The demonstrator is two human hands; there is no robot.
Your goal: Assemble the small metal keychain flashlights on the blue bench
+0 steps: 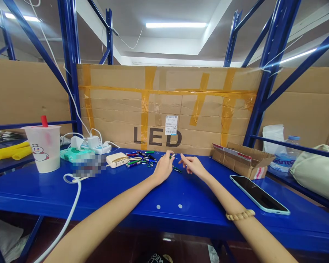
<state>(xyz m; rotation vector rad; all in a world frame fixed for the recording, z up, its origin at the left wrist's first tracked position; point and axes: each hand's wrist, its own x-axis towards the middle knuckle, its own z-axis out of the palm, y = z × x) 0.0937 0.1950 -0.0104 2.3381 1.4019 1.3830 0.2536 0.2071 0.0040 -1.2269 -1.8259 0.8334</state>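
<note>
My left hand [163, 168] is closed over the blue table, its fingers pinching what looks like a pen [172, 156]; only a short shiny end shows. Just to the right, my right hand [193, 165] holds nothing that I can see. Its fingers are apart and loosely bent, pointing toward the left hand. A dark green pen piece [177, 169] lies on the table between the two hands. Left of my left hand is a loose pile of pens [142, 157] in blue, green and red, with small parts at its near edge.
A cream power bank [117, 160], a power strip [98, 147], a green packet [77, 155] and a plastic cup [45, 149] stand on the left. To the right are an open cardboard box [239, 159] and a phone [259, 193]. A cardboard sheet [120, 109] closes the back.
</note>
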